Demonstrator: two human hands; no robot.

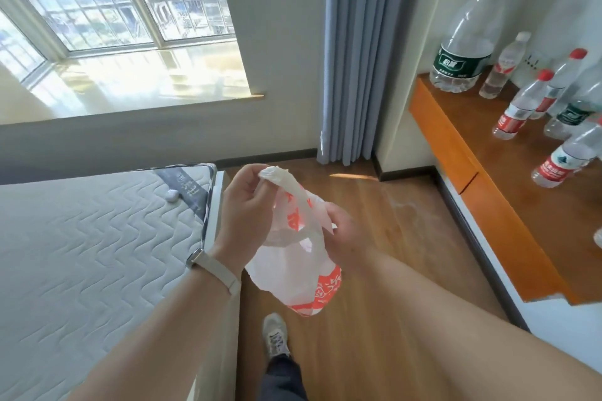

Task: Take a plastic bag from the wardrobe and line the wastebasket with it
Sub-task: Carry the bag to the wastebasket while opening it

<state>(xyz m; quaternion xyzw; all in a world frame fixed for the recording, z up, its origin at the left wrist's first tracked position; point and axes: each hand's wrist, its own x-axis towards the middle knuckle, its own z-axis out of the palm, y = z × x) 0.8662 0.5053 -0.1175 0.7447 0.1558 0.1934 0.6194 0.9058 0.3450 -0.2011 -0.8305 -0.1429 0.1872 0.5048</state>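
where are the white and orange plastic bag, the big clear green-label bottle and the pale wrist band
white and orange plastic bag (291, 273): head view, white body
big clear green-label bottle (461, 64): head view, green label
pale wrist band (215, 270): head view, strap on left wrist

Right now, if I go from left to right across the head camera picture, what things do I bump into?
The mattress → left hand → plastic bag → right hand → wooden shelf with water bottles standing on it.
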